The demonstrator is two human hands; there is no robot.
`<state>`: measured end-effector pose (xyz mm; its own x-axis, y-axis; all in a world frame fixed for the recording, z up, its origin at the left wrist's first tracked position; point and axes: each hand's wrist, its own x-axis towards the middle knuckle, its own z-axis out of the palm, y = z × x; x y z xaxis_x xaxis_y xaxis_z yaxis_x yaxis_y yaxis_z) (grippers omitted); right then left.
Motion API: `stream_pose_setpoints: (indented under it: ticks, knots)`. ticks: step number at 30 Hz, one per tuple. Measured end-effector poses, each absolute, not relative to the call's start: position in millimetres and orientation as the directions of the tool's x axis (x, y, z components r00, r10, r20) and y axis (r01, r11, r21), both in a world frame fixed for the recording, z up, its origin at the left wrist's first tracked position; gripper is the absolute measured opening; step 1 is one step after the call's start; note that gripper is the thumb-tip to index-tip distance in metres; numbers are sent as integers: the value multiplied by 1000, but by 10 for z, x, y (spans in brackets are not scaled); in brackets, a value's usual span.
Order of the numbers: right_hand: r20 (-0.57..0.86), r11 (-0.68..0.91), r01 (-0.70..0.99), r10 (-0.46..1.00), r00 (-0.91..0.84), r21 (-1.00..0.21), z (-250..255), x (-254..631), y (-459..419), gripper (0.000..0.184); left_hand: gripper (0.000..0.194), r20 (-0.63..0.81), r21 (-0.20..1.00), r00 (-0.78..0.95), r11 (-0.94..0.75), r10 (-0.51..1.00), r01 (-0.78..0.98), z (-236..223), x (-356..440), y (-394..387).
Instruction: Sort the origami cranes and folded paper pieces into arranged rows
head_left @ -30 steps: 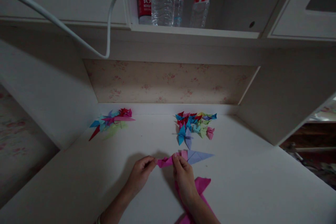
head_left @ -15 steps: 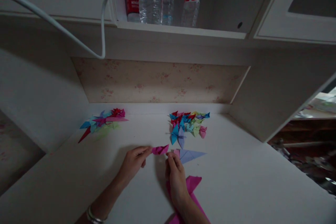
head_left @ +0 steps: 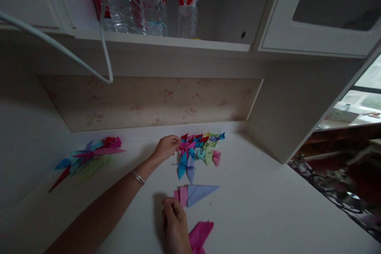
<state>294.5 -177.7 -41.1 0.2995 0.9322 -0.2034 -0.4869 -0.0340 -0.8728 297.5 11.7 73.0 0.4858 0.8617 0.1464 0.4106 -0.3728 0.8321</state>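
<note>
At the left edge of a pile of small folded paper pieces (head_left: 199, 147), my left hand (head_left: 168, 147) pinches a magenta folded paper piece (head_left: 187, 146). That piece rests on or against the others; its contact is partly hidden. Nearer to me, my right hand (head_left: 175, 222) hovers with thumb and fingers curled together, nothing visible in them. Just beyond it lies a pale blue folded paper (head_left: 201, 194) with a pointed end, beside a pink folded paper (head_left: 183, 196). A larger magenta folded paper (head_left: 201, 235) lies right of my right hand, partly cut off below.
Another heap of folded paper (head_left: 89, 154) lies at the left on the white tabletop (head_left: 256, 206). A white cable (head_left: 68, 57) hangs in front of the overhead cabinet, where plastic bottles (head_left: 188, 8) stand on the shelf (head_left: 208, 44). A side panel (head_left: 285, 103) borders the right.
My left hand has carried the magenta folded piece forward and right to the pile. My right hand has moved away from that piece, staying low. The view has shifted to the right.
</note>
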Motion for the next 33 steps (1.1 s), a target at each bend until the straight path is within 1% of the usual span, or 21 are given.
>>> stream_pose_setpoints:
  ticks: [2,5,9,14,19,23,28,33]
  knots:
    - [-199,-32,-474,931,305,-880,-448,2940,-1751,44,21,160,783,499,-417,852,461,753,3147,239]
    - [-177,-17,-415,920,350,-910,-492,2942,-1719,44,17,181,679,519,-488,835,549,778,3393,380]
    - [-162,-24,-357,918,362,-934,-490,2957,-1695,43,17,177,541,568,-561,804,626,777,3685,487]
    - [-157,-27,-320,909,386,-947,-469,2938,-1675,39,18,152,417,615,-614,774,670,762,3924,530]
    - [-126,-21,-261,911,392,-965,-500,2901,-1666,36,22,121,327,611,-613,782,719,718,4062,520]
    - [-87,4,-204,898,431,-979,-496,2891,-1670,36,22,86,254,593,-593,801,764,678,4152,486]
    - [-105,-8,-225,901,421,-974,-476,2878,-1692,38,26,64,176,562,-564,824,807,665,4216,449]
    - [-121,-8,-275,909,398,-961,-507,2857,-1697,40,29,38,124,556,-556,830,822,680,4276,425]
